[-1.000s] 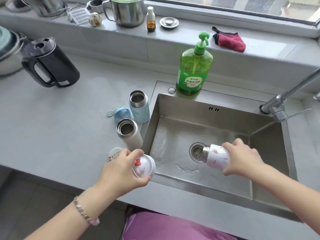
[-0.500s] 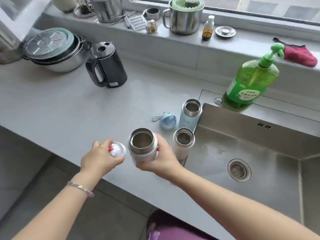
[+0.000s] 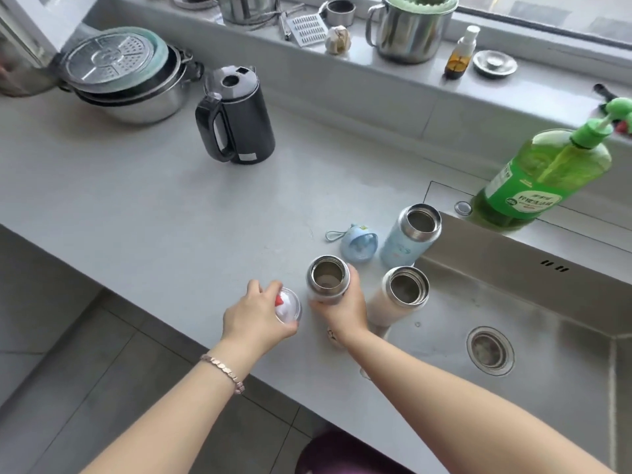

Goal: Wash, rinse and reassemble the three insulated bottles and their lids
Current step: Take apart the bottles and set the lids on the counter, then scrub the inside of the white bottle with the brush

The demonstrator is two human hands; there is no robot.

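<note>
Gripping the white bottle [image 3: 327,280] upright w/ right hand [image 3: 345,311] on the counter [image 3: 154,206]; left hand [image 3: 254,319] held its lid [image 3: 287,304] just left.

- Pale, plain grey across the counter [image 3: 136,200]; brushed silver steel for the sink [image 3: 513,265] at its right end.
- Glossy black on the kettle [image 3: 239,121] toward the back edge.
- Translucent green for the soap bottle [image 3: 547,179] at the sink's back corner, with a brighter green pump and a green-and-white label.
- Pale blue with a small faint print on the blue bottle [image 3: 407,241], bare silver neck; same pale blue on the blue lid [image 3: 359,246] and its loop.
- Cream-white body and silver neck on the sink-side bottle [image 3: 393,299].
- White body and silver neck on the held bottle [image 3: 326,280], gripped by the right hand [image 3: 345,309].
- Red mark on the clear domed lid [image 3: 289,306], gripped by the left hand [image 3: 253,319].
- Rose-gold for the bracelet [image 3: 224,372] on the left wrist.
</note>
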